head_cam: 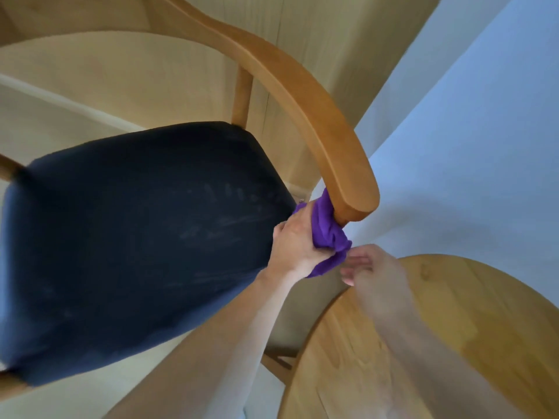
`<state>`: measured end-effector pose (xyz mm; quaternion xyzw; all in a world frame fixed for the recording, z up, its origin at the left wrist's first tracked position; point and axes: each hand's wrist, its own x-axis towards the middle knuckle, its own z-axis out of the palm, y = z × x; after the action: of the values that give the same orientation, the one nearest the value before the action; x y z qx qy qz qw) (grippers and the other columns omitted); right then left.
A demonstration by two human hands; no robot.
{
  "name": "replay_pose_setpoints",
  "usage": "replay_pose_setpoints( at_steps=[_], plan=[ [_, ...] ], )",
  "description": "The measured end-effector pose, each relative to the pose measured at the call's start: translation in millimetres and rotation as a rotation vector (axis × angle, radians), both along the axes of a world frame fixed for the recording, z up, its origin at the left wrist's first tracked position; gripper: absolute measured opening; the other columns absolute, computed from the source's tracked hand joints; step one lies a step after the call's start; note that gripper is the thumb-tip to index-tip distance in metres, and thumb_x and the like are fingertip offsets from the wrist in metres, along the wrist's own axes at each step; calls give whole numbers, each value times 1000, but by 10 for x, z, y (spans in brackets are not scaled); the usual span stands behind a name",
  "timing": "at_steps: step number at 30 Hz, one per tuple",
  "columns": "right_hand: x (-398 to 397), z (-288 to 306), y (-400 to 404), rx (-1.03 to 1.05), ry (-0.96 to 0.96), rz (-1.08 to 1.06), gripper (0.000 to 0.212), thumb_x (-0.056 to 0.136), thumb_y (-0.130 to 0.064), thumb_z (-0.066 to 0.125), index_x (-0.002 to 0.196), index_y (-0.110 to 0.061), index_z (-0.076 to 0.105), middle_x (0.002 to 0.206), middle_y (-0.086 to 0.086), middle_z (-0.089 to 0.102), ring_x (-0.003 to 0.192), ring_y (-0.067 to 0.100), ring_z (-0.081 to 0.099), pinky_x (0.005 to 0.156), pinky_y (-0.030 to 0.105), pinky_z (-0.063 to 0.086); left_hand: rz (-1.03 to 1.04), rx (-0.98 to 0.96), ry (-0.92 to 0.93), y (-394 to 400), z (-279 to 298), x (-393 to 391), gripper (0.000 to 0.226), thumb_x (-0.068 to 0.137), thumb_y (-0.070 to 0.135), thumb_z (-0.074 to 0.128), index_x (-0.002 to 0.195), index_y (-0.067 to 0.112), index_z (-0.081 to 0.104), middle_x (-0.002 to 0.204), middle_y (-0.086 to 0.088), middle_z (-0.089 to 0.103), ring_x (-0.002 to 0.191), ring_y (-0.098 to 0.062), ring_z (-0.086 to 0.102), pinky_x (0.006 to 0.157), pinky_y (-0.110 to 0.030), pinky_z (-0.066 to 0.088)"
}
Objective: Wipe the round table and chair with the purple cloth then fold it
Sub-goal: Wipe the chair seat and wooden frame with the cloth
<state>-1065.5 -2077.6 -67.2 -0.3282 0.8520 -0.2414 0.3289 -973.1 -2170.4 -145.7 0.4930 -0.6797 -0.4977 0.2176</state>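
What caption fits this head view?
Left hand grips purple cloth around the chair armrest post; right hand hovers open beside round table.

Left arm extended forward and up from lower centre, forearm bare, wrist straight. Left hand (295, 241) seen from the back, fingers curled tight around a bunched purple cloth (328, 234). Right forearm enters from lower right, motion-blurred. Right hand (370, 267) just beside the left, fingers loosely extended toward the cloth, holding nothing; contact cannot be told.
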Motion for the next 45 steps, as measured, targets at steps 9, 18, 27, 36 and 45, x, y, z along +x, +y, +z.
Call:
replay_pose_setpoints(
  at_steps=[9, 18, 27, 36, 45],
  plan=[
    [-30, -32, -284, -219, -371, -365, 38, 88, 11, 48, 114, -10, 67, 100, 14, 72, 97, 27, 70, 92, 39, 56, 48, -29, 217, -105, 270, 64, 63, 67, 22, 86, 123, 26, 58, 104, 10, 71, 100, -12, 66, 88, -35, 56],
    [109, -392, -342, 36, -269, -160, 29, 82, 11, 39, 80, -8, 60, 73, 8, 57, 77, 27, 55, 66, 34, 47, -61, -77, -214, -121, -61, -47, 43, 72, 32, 78, 109, 24, 57, 93, 1, 62, 99, -23, 59, 74, -42, 56],
    [764, -178, -355, -199, -269, -232, 27, 83, -10, 50, 89, -33, 64, 95, -3, 69, 93, 22, 68, 88, 45, 58, 329, 97, 97, -158, 274, 964, 44, 77, 34, 81, 116, 29, 62, 97, 15, 67, 92, -7, 63, 80, -23, 51],
    [1762, 169, -641, -141, -229, 211, 74, 74, -40, 78, 139, -32, 43, 124, -14, 58, 113, 12, 57, 94, 36, 53, 543, 111, 301, -272, 718, 1928, 39, 82, 35, 78, 116, 35, 59, 101, 15, 69, 96, -4, 66, 90, -35, 57],
    [1398, -46, -2019, -258, 212, 78, 24, 85, -17, 71, 108, -15, 63, 100, 4, 64, 90, 25, 59, 73, 29, 41, 472, 9, 355, -1381, 598, 1652, 37, 82, 14, 77, 107, 36, 62, 97, 16, 68, 91, 5, 64, 76, -11, 48]
  ],
)
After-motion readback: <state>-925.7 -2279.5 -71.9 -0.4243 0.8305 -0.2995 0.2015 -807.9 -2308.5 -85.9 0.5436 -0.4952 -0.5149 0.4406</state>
